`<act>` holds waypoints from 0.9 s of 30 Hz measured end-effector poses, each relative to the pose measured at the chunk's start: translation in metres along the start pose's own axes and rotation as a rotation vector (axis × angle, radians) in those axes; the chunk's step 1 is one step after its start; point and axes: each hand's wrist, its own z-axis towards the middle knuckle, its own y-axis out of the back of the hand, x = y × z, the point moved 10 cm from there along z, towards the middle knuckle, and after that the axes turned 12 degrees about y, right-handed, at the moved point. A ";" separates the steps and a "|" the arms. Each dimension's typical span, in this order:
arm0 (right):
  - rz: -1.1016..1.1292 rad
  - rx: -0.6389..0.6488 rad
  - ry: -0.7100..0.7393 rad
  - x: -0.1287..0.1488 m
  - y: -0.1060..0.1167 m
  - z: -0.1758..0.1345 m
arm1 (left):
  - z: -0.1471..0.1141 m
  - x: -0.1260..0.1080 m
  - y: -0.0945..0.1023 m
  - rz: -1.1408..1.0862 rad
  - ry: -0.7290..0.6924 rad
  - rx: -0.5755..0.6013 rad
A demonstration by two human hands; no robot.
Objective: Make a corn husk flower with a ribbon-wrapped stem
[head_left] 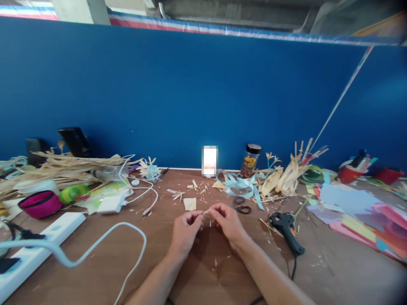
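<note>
My left hand and my right hand meet over the middle of the brown table. Between their fingertips they pinch a small pale strip, which looks like dried corn husk. Most of the strip is hidden by the fingers. Just beyond my left hand lies a flat cream-coloured square piece of husk. Dark-handled scissors rest past my right hand, with narrow husk scraps scattered behind.
A black glue gun lies right, beside coloured paper sheets. Husk bundles, blue ribbon and a black-lidded jar stand behind. On the left are a white power strip, a looping white cable and a charger block.
</note>
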 end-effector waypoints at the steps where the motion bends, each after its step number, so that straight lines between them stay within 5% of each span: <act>1: -0.083 0.041 0.059 0.007 0.000 0.002 | 0.001 0.000 0.000 0.010 0.011 0.004; 5: -0.378 0.164 0.270 0.035 -0.001 0.003 | 0.003 0.002 0.002 0.016 0.056 0.026; 9: -0.448 0.213 0.319 0.044 -0.006 0.001 | 0.004 0.001 0.006 0.022 0.072 0.005; 20: 0.067 -0.051 -0.054 -0.008 -0.004 -0.004 | -0.001 0.001 0.006 -0.330 0.041 -0.056; 27: 0.142 -0.106 0.024 -0.003 -0.012 -0.008 | -0.002 0.005 -0.020 -0.289 0.084 0.137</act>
